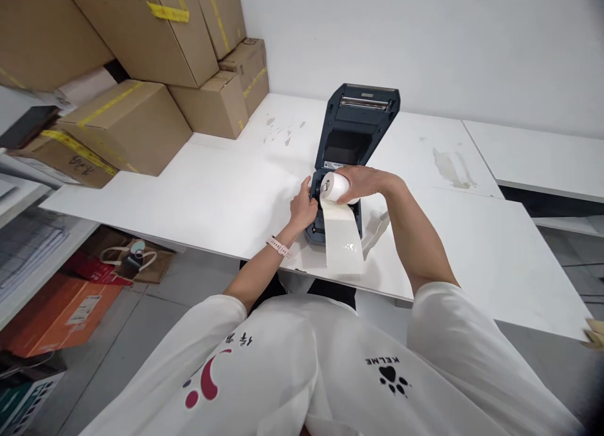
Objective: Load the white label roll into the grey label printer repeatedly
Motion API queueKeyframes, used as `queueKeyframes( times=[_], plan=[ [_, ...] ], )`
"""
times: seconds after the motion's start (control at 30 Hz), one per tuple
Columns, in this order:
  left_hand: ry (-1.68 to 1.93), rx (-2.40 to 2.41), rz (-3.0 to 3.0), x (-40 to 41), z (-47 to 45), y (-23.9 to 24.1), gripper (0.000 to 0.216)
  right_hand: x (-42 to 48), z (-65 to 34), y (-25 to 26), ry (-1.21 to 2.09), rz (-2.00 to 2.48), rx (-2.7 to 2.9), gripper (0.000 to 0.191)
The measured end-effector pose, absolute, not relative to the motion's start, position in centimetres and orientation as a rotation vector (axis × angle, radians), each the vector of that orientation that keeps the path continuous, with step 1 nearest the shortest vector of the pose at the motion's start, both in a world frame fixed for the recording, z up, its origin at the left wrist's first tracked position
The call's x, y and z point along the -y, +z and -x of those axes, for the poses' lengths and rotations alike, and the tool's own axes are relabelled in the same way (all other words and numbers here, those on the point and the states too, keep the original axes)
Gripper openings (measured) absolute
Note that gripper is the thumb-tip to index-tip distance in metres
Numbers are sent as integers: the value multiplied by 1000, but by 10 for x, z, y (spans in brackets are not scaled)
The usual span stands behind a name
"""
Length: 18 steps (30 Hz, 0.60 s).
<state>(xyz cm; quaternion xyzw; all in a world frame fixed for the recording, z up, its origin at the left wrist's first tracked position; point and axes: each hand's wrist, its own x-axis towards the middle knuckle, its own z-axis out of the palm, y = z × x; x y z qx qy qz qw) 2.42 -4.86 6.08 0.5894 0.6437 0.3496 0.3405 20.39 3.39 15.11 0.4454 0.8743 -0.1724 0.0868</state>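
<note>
A dark blue label printer (352,131) stands on the white table (226,190) with its lid swung up and back. My right hand (361,183) is wrapped around a white paper roll (334,187), holding it at the printer's open bay. A loose strip of the paper (343,238) hangs from the roll toward the table's front edge. My left hand (302,204) is curled against the printer's left side, fingers touching its body next to the roll. A pink watch sits on my left wrist.
Several cardboard boxes (141,77) with yellow tape are stacked at the table's back left. A second white table (538,156) stands at the right. On the floor at left lie an orange box (56,313) and a brown bag (136,260). A white wall rises behind.
</note>
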Motion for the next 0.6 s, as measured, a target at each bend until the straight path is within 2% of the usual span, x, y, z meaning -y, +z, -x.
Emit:
queueKeyframes(
  times=[0.23, 0.4, 0.6],
  plan=[
    [893, -1704, -1539, 49, -24, 60, 78, -33, -186, 142, -386, -1266, -2465, 59],
    [904, -1702, -1516, 48, -24, 59, 77, -15, -180, 128, -330, -1322, -2472, 69],
    [1130, -1491, -1323, 46, -25, 46, 69, 77, -198, 106, -355, -1479, -3018, 47]
  ],
)
